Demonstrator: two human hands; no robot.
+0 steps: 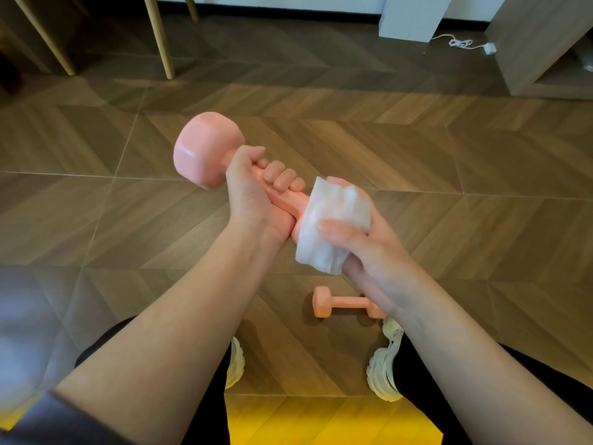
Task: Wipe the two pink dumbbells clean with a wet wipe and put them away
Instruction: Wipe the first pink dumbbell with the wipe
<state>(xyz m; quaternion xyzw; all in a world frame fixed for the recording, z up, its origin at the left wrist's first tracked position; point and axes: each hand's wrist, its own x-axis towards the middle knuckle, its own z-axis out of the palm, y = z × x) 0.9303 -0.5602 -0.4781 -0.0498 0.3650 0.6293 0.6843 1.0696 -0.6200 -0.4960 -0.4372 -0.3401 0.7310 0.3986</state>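
**Dumbbell held over the floor, wipe on its near head**

One pink dumbbell (pixel 205 149) is held above the wooden floor (pixel 449 155), tilted, with the far head raised up and to the left. Its handle is gripped by the left hand (pixel 253 194), fingers curled round it. The near head is almost wholly covered by the wet wipe (pixel 330 220), which is pressed round it by the right hand (pixel 365 252). The thumb is laid across the wipe; the other fingers are hidden behind it. Only a sliver of pink is seen above the wipe's upper edge.

The second dumbbell (pixel 340 302) lies on the floor below the hands, between two pale shoes (pixel 383 370). Its right head is largely hidden behind the right wrist. Light wooden legs (pixel 160 36) are seen at upper left. A white cable (pixel 462 44) lies coiled at upper right, near a grey-brown cabinet (pixel 545 43). A blurred grey shape (pixel 25 332) at lower left cannot be identified.

Both dumbbells are smoothly coated, faintly glossy, with flat-faceted heads and rounded edges. The wipe is white, thin and rumpled into soft ridges. The floor is laid in brown chevron boards with pale seams. The shoes are cream, with ridged soles.
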